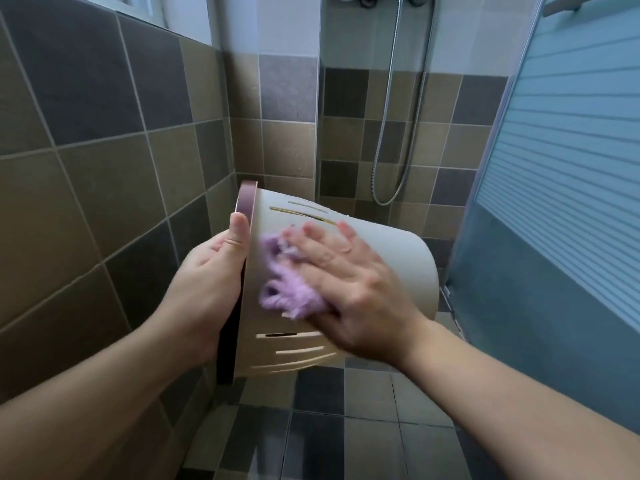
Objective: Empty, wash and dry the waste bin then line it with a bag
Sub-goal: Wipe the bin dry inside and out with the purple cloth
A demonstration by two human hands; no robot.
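Note:
A cream waste bin (398,258) with a mauve rim and narrow slots in its wall lies on its side in the air, its mouth turned left. My left hand (204,282) grips the rim, thumb over its edge. My right hand (349,289) lies flat on the bin's outer wall and presses a fluffy purple cloth (284,289) against it. The cloth and fingertips are blurred. The bin's inside is hidden from view.
I stand in a tiled shower corner. A tiled wall (86,150) is close on the left, a frosted glass shower door (561,188) on the right. A metal shower hose (398,133) hangs on the back wall. Wet floor tiles (346,427) lie below.

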